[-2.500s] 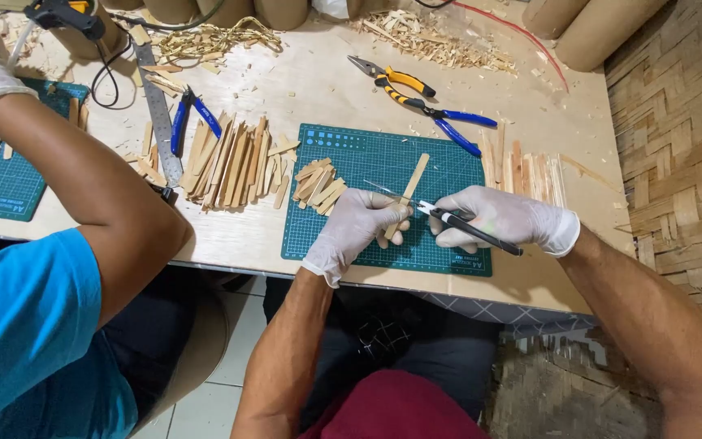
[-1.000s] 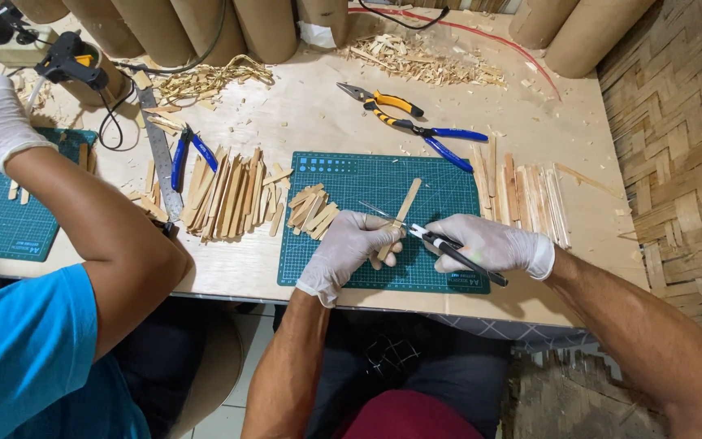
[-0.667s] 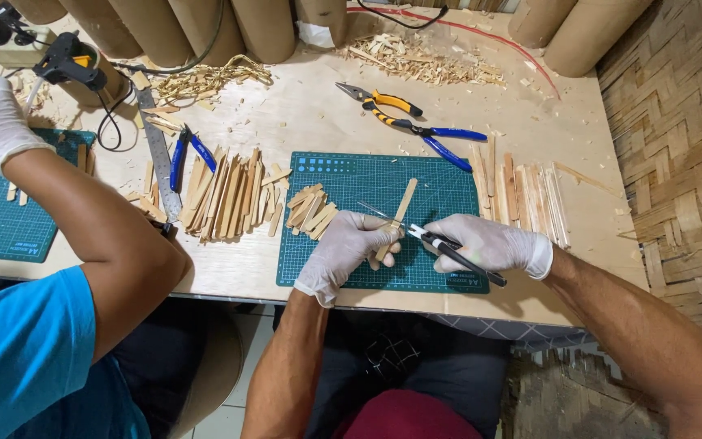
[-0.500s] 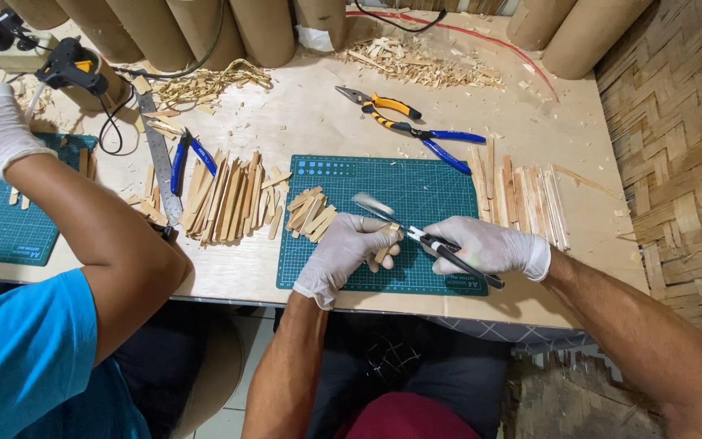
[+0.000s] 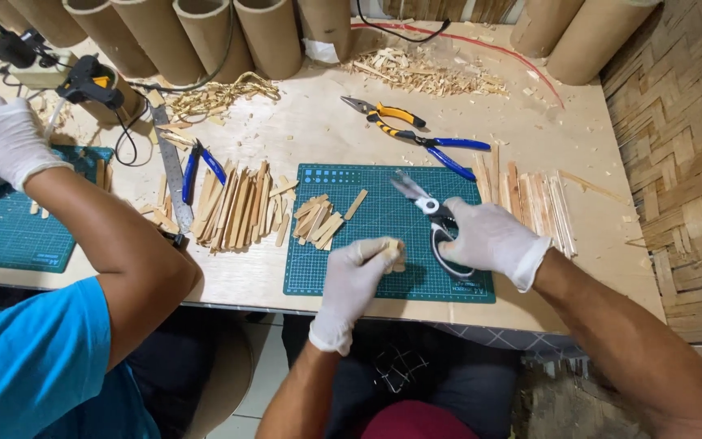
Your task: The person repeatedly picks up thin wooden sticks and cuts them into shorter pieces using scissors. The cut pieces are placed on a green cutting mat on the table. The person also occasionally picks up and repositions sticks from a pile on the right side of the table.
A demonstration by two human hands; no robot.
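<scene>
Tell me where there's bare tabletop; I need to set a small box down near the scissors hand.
Bare wood lies between the green cutting mat and the orange-handled pliers, and right of the long strips towards the table edge. Crowded: around the stick pile and the shavings.

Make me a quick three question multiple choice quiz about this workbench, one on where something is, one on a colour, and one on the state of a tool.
1. Where do the pliers with blue handles lie?
A. on the bare tabletop beyond the cutting mat
B. on the floor
C. in the left hand

2. What colour is the cutting mat under the hands?
A. red
B. teal green
C. white

3. How are the scissors in the right hand?
A. lying untouched
B. blades closed, held
C. broken in two

Answers:
1 A, they rest on the wood past the mat's far edge.
2 B, its gridded surface is teal green.
3 B, the gloved fingers grip the handles and the blades meet.
</scene>
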